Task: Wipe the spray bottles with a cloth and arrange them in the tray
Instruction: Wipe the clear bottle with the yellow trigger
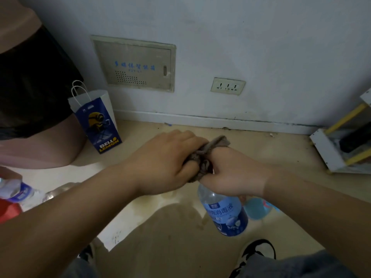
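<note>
A clear spray bottle [223, 213] with a blue label hangs in the air over the floor, its top hidden. My right hand [232, 175] grips its neck from above. A grey-brown cloth [206, 155] is bunched around the bottle's top between both hands. My left hand [166, 159] grips the cloth with curled fingers, pressed against my right hand. At the left edge lie more bottles [22, 192] with blue labels beside something red [9, 212]; I cannot tell whether that is the tray.
A pink bin with a black liner [34, 101] stands at the left, a blue paper bag [98, 121] beside it. A white and yellow rack [341, 145] stands at the right by the wall. A blue object [256, 208] lies on the floor behind the bottle. My shoe [256, 251] is below.
</note>
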`<state>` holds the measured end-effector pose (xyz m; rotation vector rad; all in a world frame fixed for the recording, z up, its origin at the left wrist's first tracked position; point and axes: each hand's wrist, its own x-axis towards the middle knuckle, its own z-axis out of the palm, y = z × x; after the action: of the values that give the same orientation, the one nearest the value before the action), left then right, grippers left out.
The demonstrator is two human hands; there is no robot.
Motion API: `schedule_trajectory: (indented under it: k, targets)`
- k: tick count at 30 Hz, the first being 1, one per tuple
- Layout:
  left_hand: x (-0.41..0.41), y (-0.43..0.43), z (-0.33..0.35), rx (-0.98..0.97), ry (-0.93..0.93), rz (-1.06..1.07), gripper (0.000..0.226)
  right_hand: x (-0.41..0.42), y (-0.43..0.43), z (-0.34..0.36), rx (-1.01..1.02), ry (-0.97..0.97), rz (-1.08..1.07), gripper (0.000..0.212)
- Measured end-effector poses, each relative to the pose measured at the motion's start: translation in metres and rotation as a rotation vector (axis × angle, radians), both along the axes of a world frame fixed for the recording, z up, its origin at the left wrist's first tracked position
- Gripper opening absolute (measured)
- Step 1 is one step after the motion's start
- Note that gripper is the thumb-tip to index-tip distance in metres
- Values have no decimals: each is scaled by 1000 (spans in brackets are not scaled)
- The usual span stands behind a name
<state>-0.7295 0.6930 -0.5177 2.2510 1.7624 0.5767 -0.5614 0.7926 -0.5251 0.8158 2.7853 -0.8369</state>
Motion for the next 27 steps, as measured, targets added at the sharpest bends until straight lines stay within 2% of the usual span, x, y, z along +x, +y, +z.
schedule_trajectory:
  k: [3, 6, 11, 13, 16, 22, 27]
  targets:
    - [-2, 1, -3, -159, -94, 43, 26, 4, 0, 1, 16, 6, 16, 17]
    - [5, -1, -1, -63, -81, 103, 19, 6, 2, 2, 0, 25, 15, 17]
    - [20, 2, -1, -93, 253, 192, 13, 1, 0, 5, -17, -30, -33, 21]
    - [25, 2, 0, -82, 381, 212, 21, -1, -1, 5, -27, -52, -64, 25]
    - [31, 0, -1, -80, 473, 241, 28, -4, -3, 2, -52, -56, -91, 30]
    - [18, 1, -4, 12, 370, 264, 32, -8, 0, 6, -41, 20, -126, 27]
    - [3, 9, 4, -92, 303, 453, 25, -9, 7, 7, -30, 58, -189, 44]
